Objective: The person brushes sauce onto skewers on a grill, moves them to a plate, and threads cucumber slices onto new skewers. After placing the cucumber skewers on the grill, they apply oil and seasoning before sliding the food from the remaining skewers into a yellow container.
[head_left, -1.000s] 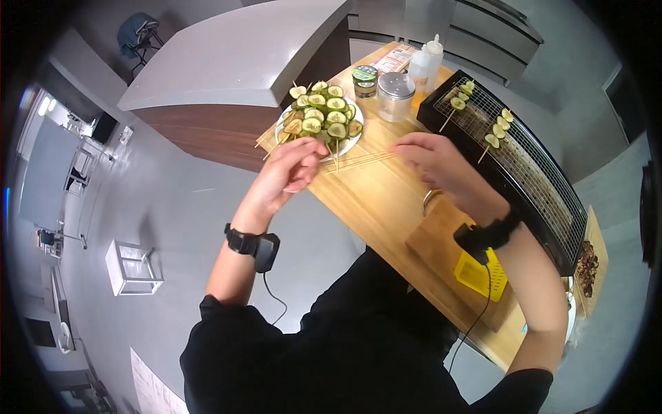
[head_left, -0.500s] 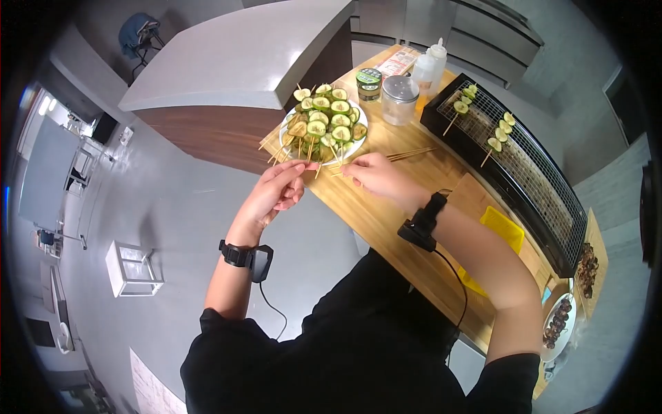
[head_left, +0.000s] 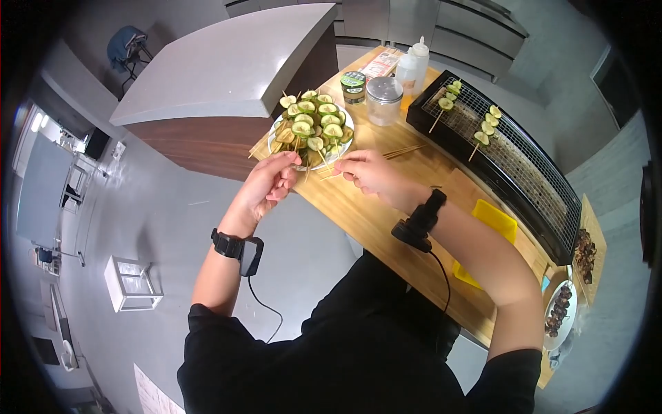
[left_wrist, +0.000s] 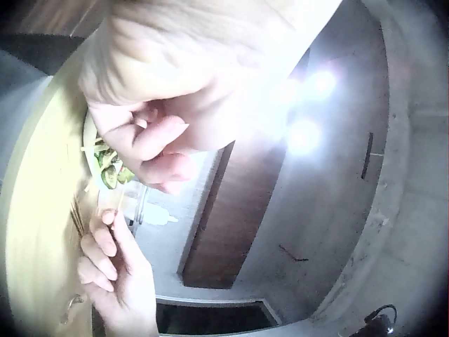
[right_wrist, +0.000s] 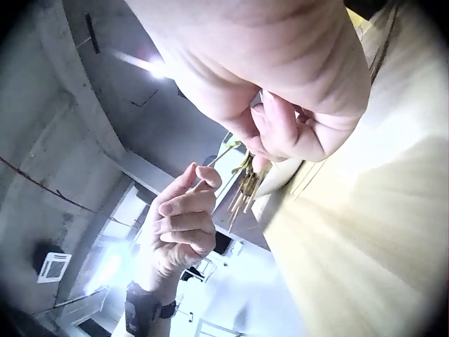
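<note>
Head view: find left hand (head_left: pixel 265 181) and right hand (head_left: pixel 374 178) each pinching, thumb to finger, the bare end of one of several cucumber skewers (head_left: pixel 303 120), presumably to keep off the slices. Note the heap on a plate (head_left: pixel 349 140), with ends overhanging, likely for easy grasping. Farther out, see loaded skewers (head_left: pixel 488 128) across the grill (head_left: pixel 531 186), with handles projecting past its edge, probably away from heat.

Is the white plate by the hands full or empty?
Full: cucumber skewers are heaped across the white plate, leaving mainly bits of its rim showing in the head view.
</note>
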Demonstrator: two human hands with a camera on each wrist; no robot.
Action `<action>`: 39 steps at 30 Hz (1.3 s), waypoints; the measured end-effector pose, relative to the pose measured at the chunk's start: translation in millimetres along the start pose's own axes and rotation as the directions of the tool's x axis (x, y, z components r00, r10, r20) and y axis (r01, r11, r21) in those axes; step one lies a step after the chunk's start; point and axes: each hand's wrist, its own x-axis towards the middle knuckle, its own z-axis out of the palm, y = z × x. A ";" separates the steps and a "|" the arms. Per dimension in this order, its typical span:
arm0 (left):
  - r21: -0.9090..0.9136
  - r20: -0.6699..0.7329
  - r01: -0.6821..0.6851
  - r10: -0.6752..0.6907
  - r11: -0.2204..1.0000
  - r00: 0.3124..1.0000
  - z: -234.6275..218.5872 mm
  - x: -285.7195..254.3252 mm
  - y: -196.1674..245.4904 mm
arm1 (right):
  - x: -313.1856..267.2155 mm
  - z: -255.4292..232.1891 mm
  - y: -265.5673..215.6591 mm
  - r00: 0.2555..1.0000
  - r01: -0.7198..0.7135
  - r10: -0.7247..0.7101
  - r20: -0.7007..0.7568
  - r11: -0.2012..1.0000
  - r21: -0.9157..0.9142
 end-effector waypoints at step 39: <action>0.357 0.657 -0.074 -0.194 0.931 0.729 304.6 128.7 -61.3 | -287.4 -179.8 62.1 0.615 0.267 -0.121 -0.779 0.962 0.061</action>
